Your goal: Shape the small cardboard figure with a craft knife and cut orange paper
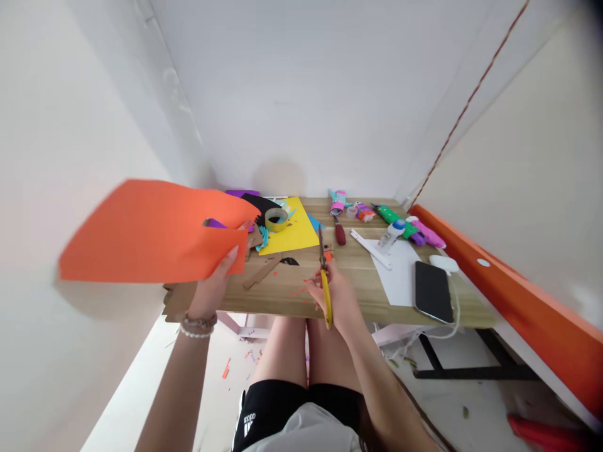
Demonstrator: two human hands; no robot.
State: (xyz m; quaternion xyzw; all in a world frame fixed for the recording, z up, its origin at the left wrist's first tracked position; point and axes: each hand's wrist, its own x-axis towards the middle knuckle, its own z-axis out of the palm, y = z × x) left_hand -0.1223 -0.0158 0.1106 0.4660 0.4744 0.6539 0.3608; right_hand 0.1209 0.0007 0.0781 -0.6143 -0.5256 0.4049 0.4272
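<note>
My left grip (210, 292) has its fingers partly concealed behind the orange card (141, 235), whose edges are motion-blurred. My right grip (335, 295) covers the pivot of the scissors (326, 301). The red object (541, 434) is cut off by the frame corner. The scraps (301, 292) on the counter (358, 282) are too small to identify.

Left of the yellow-handled scissors (326, 301) in the right hand (340, 295), a round roll of tape (276, 220) sits on a yellow card sheet (294, 238) on the wooden table (282, 295); right of them, a black smartphone (432, 292) lies just beside a white paper sheet (398, 276).
</note>
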